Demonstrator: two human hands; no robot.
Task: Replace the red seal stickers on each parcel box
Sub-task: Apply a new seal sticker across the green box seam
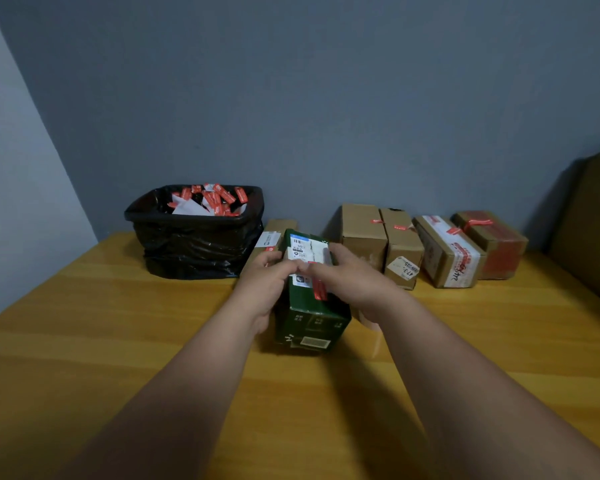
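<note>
A black bin (pixel 194 233) with a bag in it holds lots of red stickers (pixel 219 197) and white paper bits. On the yellow table (pixel 118 323), a green box (pixel 309 306) stands between both hands. The left hand (pixel 264 282) and right hand (pixel 350 282) meet on top, fingers curled, pinching the red seal sticker (pixel 320 289) there.

big box (pixel 593 223): cut off at right edge | label (pixel 300 249): print unreadable | brown box (pixel 274 233): mostly hidden behind green box (pixel 309 317)
</note>
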